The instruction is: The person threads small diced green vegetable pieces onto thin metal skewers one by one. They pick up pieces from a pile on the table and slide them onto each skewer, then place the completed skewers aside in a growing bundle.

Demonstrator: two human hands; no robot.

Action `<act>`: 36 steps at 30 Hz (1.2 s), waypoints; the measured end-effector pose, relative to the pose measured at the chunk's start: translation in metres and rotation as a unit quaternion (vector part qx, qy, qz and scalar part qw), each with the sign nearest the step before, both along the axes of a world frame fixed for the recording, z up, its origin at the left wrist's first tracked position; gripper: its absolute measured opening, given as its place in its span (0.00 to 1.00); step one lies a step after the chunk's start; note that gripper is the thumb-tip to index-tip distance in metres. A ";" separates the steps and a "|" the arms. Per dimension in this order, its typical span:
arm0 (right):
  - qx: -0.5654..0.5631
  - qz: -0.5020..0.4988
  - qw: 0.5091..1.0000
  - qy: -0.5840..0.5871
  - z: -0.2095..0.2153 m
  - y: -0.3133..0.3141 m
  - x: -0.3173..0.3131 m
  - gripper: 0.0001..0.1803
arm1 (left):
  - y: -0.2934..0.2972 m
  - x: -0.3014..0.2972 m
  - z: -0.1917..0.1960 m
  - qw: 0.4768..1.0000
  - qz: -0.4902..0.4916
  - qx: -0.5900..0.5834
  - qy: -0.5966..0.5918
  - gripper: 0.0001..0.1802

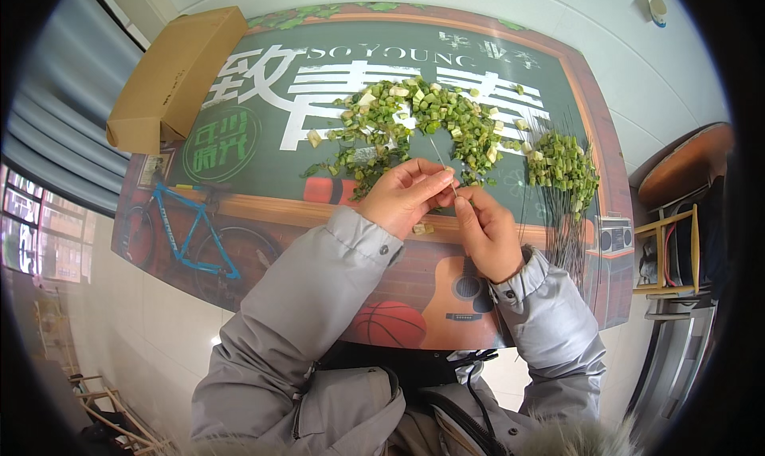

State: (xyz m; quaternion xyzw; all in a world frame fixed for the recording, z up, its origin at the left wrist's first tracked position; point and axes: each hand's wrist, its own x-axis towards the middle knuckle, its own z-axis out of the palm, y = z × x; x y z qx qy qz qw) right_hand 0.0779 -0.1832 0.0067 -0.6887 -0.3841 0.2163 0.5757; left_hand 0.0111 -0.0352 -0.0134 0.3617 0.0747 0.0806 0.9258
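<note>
A thin, straight wire-like stick (pixel 437 150) slants between my two hands, its far end over the heap of green pieces. My left hand (pixel 406 194) pinches it between thumb and fingertips. Just below and to the right, my right hand (pixel 486 231) grips its near end, thumb against finger. Whether a small piece sits between the fingertips I cannot tell. Beyond both hands spreads a loose heap of chopped green and pale stem pieces (pixel 446 109). To the right lies a bundle of thin dark wires (pixel 564 245), with green pieces (pixel 562 169) clustered at their far ends.
A printed tabletop (pixel 271 189) lies under everything, its pictures flat. An open brown cardboard box (pixel 179 73) sits at the far left corner. Pale curtains (pixel 68 105) hang at the left. On the right stand a wooden-framed chair (pixel 669 249) and a dark cabinet-like object (pixel 677 352).
</note>
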 end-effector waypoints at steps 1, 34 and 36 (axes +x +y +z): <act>-0.018 0.000 1.000 0.019 0.002 -0.003 0.001 0.09 | -0.001 0.000 0.001 1.000 0.007 -0.004 -0.003 0.05; -0.032 0.032 0.989 0.138 0.008 -0.004 0.001 0.07 | 0.004 -0.002 0.004 0.999 0.027 0.022 0.026 0.06; -0.031 0.031 0.988 0.145 0.008 -0.004 0.001 0.07 | 0.001 -0.001 0.003 0.999 0.015 0.039 0.020 0.06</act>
